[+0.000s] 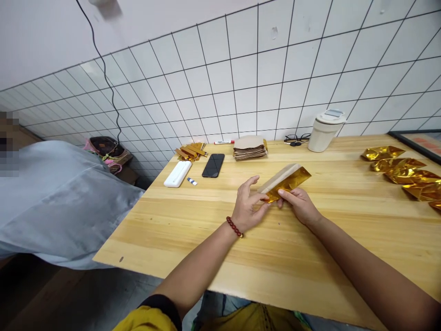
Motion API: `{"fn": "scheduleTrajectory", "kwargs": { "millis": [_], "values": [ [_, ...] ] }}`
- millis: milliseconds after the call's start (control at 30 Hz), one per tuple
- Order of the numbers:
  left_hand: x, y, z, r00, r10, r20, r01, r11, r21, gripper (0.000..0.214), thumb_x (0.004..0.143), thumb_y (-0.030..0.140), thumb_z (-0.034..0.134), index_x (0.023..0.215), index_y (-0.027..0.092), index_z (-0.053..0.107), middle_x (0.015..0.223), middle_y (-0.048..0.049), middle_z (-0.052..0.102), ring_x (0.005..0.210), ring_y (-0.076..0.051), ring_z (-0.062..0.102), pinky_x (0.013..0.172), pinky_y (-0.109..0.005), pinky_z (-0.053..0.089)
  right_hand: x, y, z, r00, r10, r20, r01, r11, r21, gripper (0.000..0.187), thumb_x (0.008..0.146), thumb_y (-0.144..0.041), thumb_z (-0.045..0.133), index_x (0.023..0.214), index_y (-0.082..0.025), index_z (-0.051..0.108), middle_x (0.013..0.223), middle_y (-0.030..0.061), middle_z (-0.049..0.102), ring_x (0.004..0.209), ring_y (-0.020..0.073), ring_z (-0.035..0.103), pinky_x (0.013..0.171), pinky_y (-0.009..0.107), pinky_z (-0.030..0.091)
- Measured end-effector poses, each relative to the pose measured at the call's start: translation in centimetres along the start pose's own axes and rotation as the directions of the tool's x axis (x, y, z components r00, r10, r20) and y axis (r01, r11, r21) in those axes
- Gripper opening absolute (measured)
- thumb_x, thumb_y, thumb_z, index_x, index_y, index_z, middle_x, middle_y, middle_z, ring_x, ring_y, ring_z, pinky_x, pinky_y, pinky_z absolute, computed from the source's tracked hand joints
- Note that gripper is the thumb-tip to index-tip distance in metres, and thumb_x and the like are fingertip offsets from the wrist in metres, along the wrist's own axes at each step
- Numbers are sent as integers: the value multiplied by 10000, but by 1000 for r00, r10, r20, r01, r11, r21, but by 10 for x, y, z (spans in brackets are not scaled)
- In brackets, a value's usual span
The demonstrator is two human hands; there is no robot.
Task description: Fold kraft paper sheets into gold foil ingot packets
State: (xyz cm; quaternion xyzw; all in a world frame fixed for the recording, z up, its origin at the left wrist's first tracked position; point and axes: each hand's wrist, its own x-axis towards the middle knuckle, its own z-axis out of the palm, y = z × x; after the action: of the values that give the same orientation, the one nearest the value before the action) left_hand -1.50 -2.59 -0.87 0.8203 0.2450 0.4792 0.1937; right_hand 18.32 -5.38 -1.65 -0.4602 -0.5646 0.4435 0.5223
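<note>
A folded sheet of gold foil paper with a tan backing (285,180) is held just above the wooden table (193,230), near its middle. My left hand (246,207), with a red bead bracelet on the wrist, pinches the sheet's near left corner. My right hand (300,203) grips the near right edge with its fingers closed on it. Both hands meet at the sheet's lower end, while the far end points up and to the right.
Several folded gold pieces (403,175) lie in a row at the right. A stack of tan sheets (249,148), gold strips (191,151), a black phone (213,165), a white case (177,174), glasses (296,138) and a white cup (324,130) sit along the far edge. A person in grey (55,197) is at the left.
</note>
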Motion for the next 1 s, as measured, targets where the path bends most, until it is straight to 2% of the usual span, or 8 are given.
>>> {"fn": "scheduleTrajectory", "kwargs": {
  "millis": [233,433,500,567,633,733,833,1000],
  "values": [
    [2,1,2,996,15,-86,-21,997,-72,344,759,273,737,1068,210,601,1427,-145,358,1185,-259,505,1037,-468,418,-3,-8,4,1000,-12,27,14,999,-50,527,797,-652,628,534,-195,643,569,33,618,594,168,540,634,298,431],
    [2,-6,7,983,-160,-87,136,963,-234,701,717,337,782,1314,213,436,1371,-157,425,1207,-265,501,998,-427,449,-5,-5,3,996,-60,70,67,992,-105,536,820,-649,603,547,-188,638,613,35,631,632,171,557,662,292,437],
    [3,-9,7,972,-229,-50,208,940,-270,629,706,354,792,1244,193,511,1336,-159,463,1198,-263,512,998,-418,441,-5,-5,4,993,-70,92,79,991,-105,527,829,-634,603,549,-189,637,619,37,634,643,174,563,667,291,438],
    [4,-9,6,956,-294,-5,279,912,-301,450,696,373,799,1052,166,619,1259,-153,526,1200,-270,511,1013,-416,417,-6,-7,4,992,-74,99,84,991,-101,518,833,-623,604,549,-190,635,613,38,630,641,175,561,662,292,439],
    [5,-8,4,930,-362,56,356,856,-374,328,694,403,796,842,148,650,1137,-135,591,1120,-254,556,986,-395,424,-6,-8,5,992,-67,104,77,993,-90,514,829,-620,607,548,-191,633,597,36,620,621,171,552,644,292,442],
    [5,-5,4,876,-457,155,467,722,-511,358,670,445,806,701,142,618,914,-77,639,881,-185,601,850,-329,464,-7,-8,8,991,-20,129,24,999,-30,423,774,-600,680,671,-190,683,649,31,645,628,174,566,626,293,461],
    [4,-3,6,823,-524,221,542,606,-582,379,630,436,834,695,139,609,760,-21,620,723,-130,566,734,-275,456,-6,-5,12,988,41,148,-46,998,32,401,693,-555,767,832,-183,711,714,32,669,648,179,586,617,294,473],
    [3,1,13,794,-550,260,531,419,-737,390,577,299,885,835,145,636,867,-41,677,806,-154,626,806,-300,475,-2,-4,18,992,100,73,-106,991,82,381,721,-556,738,650,-192,650,562,25,595,532,147,507,536,284,425]
  ]
}}
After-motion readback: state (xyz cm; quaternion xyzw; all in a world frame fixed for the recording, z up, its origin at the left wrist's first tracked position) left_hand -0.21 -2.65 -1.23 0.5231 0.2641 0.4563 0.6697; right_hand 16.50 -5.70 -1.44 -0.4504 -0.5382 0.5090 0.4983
